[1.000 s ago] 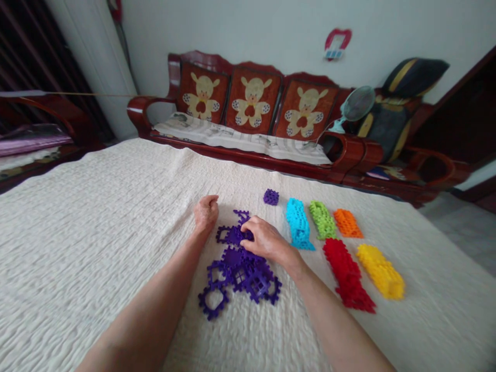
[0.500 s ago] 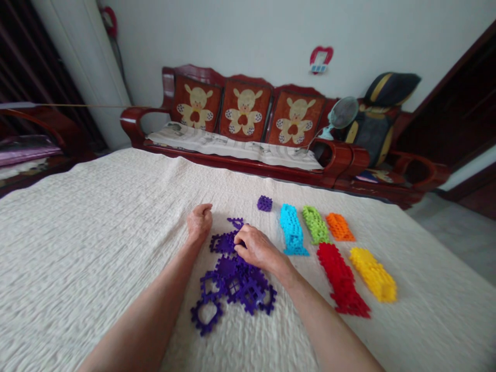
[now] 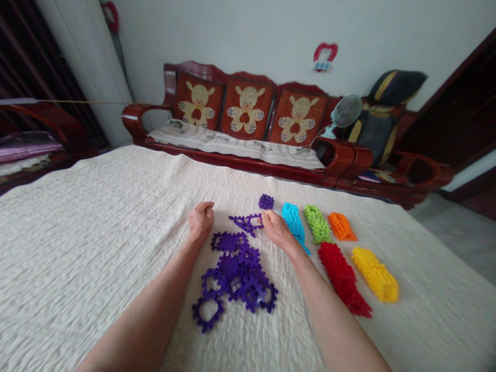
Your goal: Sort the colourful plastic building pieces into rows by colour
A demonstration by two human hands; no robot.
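Note:
Between the thumb and fingers of my right hand (image 3: 276, 227) is a purple square frame piece (image 3: 254, 221) with a notched edge. A purple triangular piece (image 3: 241, 223) lies right beside it; whether the two are joined, I cannot tell. My left hand (image 3: 201, 221) is closed with its fingers curled on the cloth, and whatever it may hold is hidden. Below the hands spreads a loose pile of purple interlocking pieces (image 3: 228, 263), some solid, some with window openings. A round-holed purple piece (image 3: 208, 313) lies nearest me. Beyond my right hand sits a small purple block stack (image 3: 266, 201).
Stacked interlocking pieces stand to the right: blue (image 3: 293, 222), green (image 3: 317, 224), orange (image 3: 342, 227), red (image 3: 343, 279) and yellow (image 3: 375, 275). All rest on a cream quilted cover (image 3: 116, 232). Behind it are a wooden sofa (image 3: 232, 157) and a fan (image 3: 346, 111).
My right hand has moved from over the purple pile up and to the right, bringing the square frame piece beside the triangular one. My left hand has stayed nearly still.

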